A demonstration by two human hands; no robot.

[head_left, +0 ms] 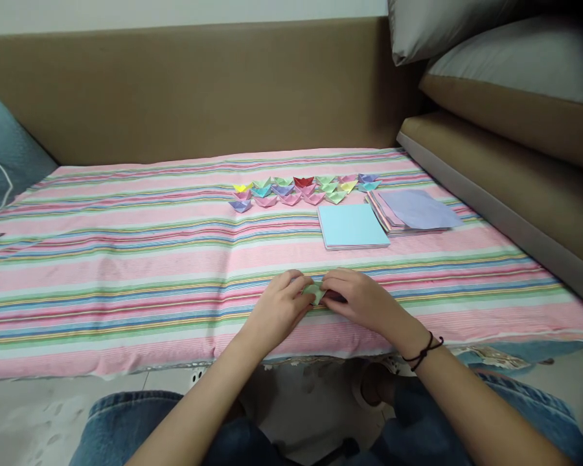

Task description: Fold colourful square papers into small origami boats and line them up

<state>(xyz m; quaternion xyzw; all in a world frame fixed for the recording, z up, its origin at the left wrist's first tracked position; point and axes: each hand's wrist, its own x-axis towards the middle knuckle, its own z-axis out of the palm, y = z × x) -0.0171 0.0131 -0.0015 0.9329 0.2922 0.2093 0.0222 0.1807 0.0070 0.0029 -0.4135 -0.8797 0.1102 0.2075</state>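
Between my two hands is a small piece of folded light-green paper (315, 293), held just over the striped cloth near its front edge. My left hand (285, 299) pinches its left side, fingers bent around it. On the other side, my right hand (352, 294) grips the right end between thumb and fingers. Parts of the paper are hidden by the fingertips. Beyond my hands lies a stack of square light-blue paper (354, 225). Beside it, to the right, sits a looser stack with a lavender sheet (418, 209) on top.
Several small folded paper boats (290, 199) in many colours stand in rows farther back. Pink striped cloth (126, 265) covers the surface. A brown backrest (199, 97) rises behind, and stacked cushions (505, 155) border the right side. A white cable (2, 175) hangs at far left.
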